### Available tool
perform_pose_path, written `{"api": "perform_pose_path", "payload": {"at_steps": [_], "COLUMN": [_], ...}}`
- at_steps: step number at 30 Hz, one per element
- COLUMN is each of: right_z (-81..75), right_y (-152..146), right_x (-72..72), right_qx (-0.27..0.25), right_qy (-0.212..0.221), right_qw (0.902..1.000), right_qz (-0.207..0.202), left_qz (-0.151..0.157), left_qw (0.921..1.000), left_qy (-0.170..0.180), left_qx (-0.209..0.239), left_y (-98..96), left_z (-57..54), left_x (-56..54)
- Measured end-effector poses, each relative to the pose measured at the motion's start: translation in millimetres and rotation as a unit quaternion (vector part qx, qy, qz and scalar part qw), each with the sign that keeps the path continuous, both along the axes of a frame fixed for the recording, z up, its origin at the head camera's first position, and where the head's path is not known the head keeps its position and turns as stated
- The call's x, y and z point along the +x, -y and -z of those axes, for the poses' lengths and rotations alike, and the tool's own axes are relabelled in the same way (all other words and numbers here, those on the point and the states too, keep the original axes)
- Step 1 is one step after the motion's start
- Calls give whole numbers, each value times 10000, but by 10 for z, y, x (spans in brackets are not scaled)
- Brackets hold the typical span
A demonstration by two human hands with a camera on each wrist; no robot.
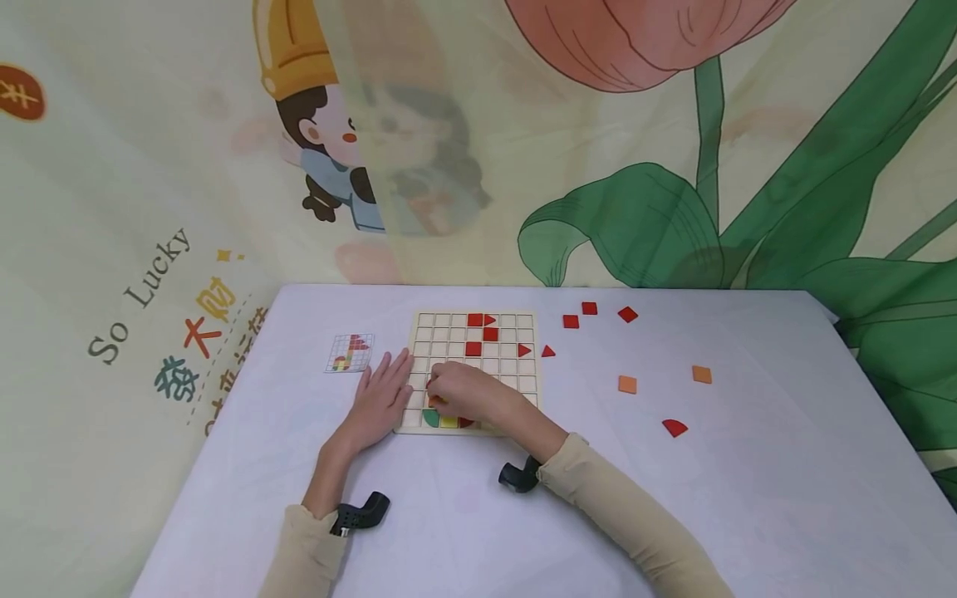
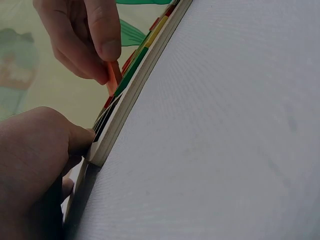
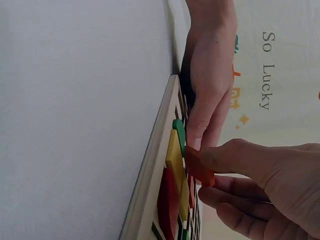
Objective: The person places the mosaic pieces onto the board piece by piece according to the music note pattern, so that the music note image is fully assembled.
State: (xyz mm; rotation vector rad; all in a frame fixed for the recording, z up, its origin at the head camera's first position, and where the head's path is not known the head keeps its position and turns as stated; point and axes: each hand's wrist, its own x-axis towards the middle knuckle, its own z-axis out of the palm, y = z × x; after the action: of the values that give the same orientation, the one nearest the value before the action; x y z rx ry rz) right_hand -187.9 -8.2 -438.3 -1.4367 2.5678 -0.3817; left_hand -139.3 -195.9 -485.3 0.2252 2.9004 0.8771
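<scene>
A light wooden grid board [image 1: 444,349] lies on the white table. My right hand [image 1: 471,390] pinches an orange square tile [image 3: 199,167] between thumb and fingers, close over the near left part of the board. Beneath and beside it sit a green rounded tile [image 1: 430,418], a yellow tile [image 1: 449,423] and a red tile [image 1: 465,422], partly covered by the hand. Farther up the grid are red squares [image 1: 473,349] and red triangles [image 1: 524,350]. Flat at the board's left side, fingers extended, my left hand [image 1: 381,394] touches the edge with its thumb.
A small printed pattern card [image 1: 349,353] lies left of the board. To the right are loose red squares [image 1: 571,321], a red triangle [image 1: 548,351], orange squares [image 1: 627,384] and a red quarter-circle [image 1: 675,428]. A patterned cloth [image 1: 449,257] hangs behind the table.
</scene>
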Motion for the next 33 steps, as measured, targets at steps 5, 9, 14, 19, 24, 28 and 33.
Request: {"api": "perform_pose_path", "payload": {"at_steps": [5, 9, 14, 19, 24, 28, 33], "right_z": [33, 62, 73, 65, 71, 72, 77], "right_y": [20, 31, 42, 47, 42, 36, 28], "right_x": [28, 43, 52, 63, 61, 59, 70], "right_qx": [30, 40, 86, 154, 174, 187, 360], "right_qy": [109, 49, -147, -294, -338, -428, -575], "right_qw": [9998, 9998, 9997, 9994, 9992, 9989, 9977], "right_qz": [165, 186, 158, 131, 79, 54, 49], "left_qz": [14, 26, 20, 30, 13, -5, 10], "left_qw": [10000, 10000, 10000, 10000, 10000, 10000, 10000], "left_qy": [23, 36, 75, 56, 55, 59, 78], "left_qx": [-11, -15, -7, 4, -3, 7, -25], "left_y": [-7, -7, -1, 5, 0, -7, -11], "left_z": [8, 12, -6, -4, -7, -12, -9], "left_x": [-1, 1, 8, 7, 7, 1, -5]}}
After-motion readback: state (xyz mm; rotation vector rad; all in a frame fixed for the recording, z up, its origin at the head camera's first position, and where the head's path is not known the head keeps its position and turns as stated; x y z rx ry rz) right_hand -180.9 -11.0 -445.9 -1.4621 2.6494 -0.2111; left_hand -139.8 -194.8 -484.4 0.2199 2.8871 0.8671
